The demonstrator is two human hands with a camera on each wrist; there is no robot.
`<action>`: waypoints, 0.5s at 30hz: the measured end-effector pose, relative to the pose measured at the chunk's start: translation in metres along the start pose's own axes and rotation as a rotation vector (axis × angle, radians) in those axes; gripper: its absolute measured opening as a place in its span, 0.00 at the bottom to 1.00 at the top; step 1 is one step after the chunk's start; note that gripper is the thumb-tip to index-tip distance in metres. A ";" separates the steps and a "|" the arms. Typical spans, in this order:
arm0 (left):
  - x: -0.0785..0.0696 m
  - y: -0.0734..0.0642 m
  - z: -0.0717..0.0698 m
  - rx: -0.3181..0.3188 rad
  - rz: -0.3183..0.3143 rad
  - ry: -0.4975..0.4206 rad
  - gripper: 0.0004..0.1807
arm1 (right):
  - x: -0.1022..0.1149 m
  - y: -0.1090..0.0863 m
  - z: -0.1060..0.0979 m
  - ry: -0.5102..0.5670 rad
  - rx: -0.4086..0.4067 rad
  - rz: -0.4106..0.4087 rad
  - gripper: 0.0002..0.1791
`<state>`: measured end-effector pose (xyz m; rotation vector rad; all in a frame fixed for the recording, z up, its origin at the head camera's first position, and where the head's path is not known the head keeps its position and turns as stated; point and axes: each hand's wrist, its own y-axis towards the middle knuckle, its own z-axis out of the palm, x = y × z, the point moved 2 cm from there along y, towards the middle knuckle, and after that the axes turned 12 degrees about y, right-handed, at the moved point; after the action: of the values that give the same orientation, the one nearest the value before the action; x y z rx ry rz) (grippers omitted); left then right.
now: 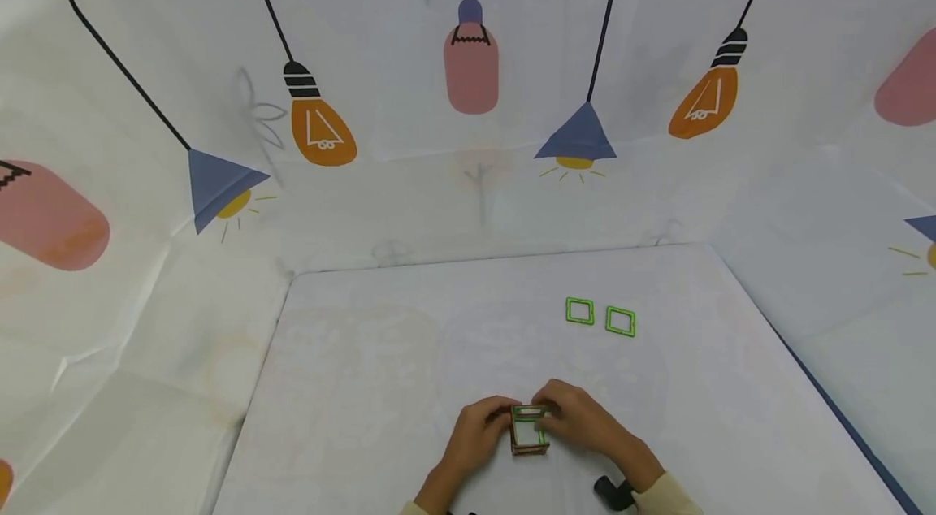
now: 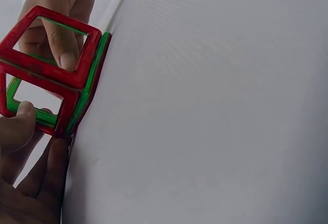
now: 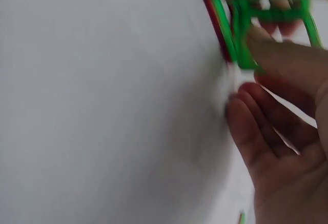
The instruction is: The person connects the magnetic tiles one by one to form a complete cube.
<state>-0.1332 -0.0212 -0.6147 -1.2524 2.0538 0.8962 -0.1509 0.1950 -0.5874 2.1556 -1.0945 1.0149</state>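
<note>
The frame box [image 2: 43,70], built of red and green square frames joined at their edges, sits between the two hands, low on the white table [image 1: 366,377]. The left hand [image 1: 474,432] grips it from its own side: the thumb lies against a lower frame with a green edge, and the other fingers bend in beside and below it. Opposite, the right hand [image 1: 581,417] holds the box too, its thumb pressed to a green frame while its other fingers curl close to the table; the view from that wrist is blurred. On the side facing the table, a green frame lies flat against a red one.

Just behind the right hand, at the wrist, are a pale sleeve [image 1: 664,497] and a black object [image 1: 613,492]. Well beyond the right hand, away from the person, one green square [image 1: 580,323] lies near a second green square [image 1: 620,334], the two apart. Farther out than both hands rises a white sheet [image 1: 409,206] printed with hanging lamps [image 1: 323,133].
</note>
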 end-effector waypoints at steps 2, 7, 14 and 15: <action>0.000 -0.002 -0.002 -0.004 -0.011 -0.001 0.10 | -0.002 -0.002 -0.010 0.009 0.009 -0.001 0.14; 0.000 -0.007 -0.004 -0.015 -0.024 -0.002 0.11 | -0.009 0.002 -0.039 -0.044 -0.041 0.056 0.09; 0.003 -0.014 -0.004 -0.043 -0.046 -0.035 0.10 | -0.025 0.025 -0.083 -0.215 -0.217 0.164 0.07; 0.003 -0.015 -0.003 -0.051 -0.046 -0.037 0.10 | -0.027 0.029 -0.089 -0.237 -0.227 0.165 0.08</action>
<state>-0.1210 -0.0307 -0.6190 -1.2948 1.9766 0.9497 -0.2202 0.2549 -0.5540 2.0629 -1.4446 0.6749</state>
